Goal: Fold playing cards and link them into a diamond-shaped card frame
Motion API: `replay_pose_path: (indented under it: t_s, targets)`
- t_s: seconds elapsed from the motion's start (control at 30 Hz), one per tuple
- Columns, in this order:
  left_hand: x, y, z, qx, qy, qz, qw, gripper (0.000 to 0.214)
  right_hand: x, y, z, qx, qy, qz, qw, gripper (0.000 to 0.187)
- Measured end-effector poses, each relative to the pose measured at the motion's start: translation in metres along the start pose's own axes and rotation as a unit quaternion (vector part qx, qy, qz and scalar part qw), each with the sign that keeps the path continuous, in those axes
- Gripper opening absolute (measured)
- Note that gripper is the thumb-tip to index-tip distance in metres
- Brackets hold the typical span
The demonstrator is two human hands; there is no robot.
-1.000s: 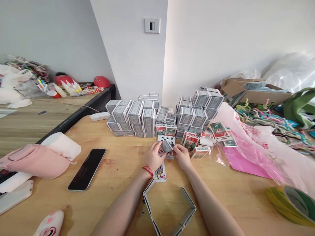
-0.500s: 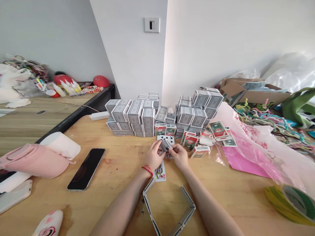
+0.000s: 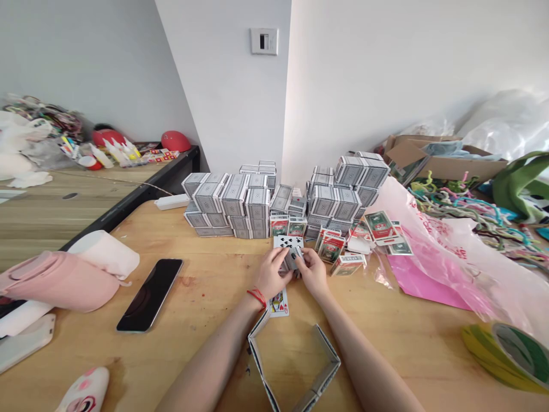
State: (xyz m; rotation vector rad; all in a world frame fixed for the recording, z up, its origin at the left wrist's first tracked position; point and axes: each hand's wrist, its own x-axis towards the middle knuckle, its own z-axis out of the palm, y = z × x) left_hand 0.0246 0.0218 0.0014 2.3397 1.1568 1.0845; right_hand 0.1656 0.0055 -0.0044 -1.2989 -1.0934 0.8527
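My left hand (image 3: 273,271) and my right hand (image 3: 314,271) meet over the table, fingers closed on a grey-backed playing card (image 3: 293,258). Whether it is one card or several, I cannot tell. Just beyond lies a spades card (image 3: 288,241) face up. A queen of hearts (image 3: 279,304) lies face up below my left hand, partly hidden by it. Between my forearms stands an open angular frame of joined folded cards (image 3: 327,350). Behind my hands rise stacks of grey card blocks, one on the left (image 3: 235,201) and one on the right (image 3: 336,201).
Red and green card boxes (image 3: 332,247) stand right of my hands. A black phone (image 3: 150,294) and a pink case (image 3: 64,280) lie to the left. At the right are pink plastic wrapping (image 3: 433,269) and a yellow-green tape roll (image 3: 506,355).
The held card has turned from a slanted tilt to a more upright angle. My left fingers have shifted slightly lower around it. The stacks and frame look the same.
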Motion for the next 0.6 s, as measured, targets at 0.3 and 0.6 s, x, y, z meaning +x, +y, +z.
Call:
replay_pose_path:
  t_s: [0.3,0.6]
  targets:
    - [0.001,0.008,-0.012,-0.095,-0.025,0.032,0.995,0.052,-0.004,-0.002,0.003,-0.008,-0.039,0.002,0.999,0.029]
    - [0.000,-0.002,-0.002,-0.063,-0.047,-0.090,0.993,0.023,-0.020,0.001,0.022,0.097,-0.102,0.048,0.989,0.030]
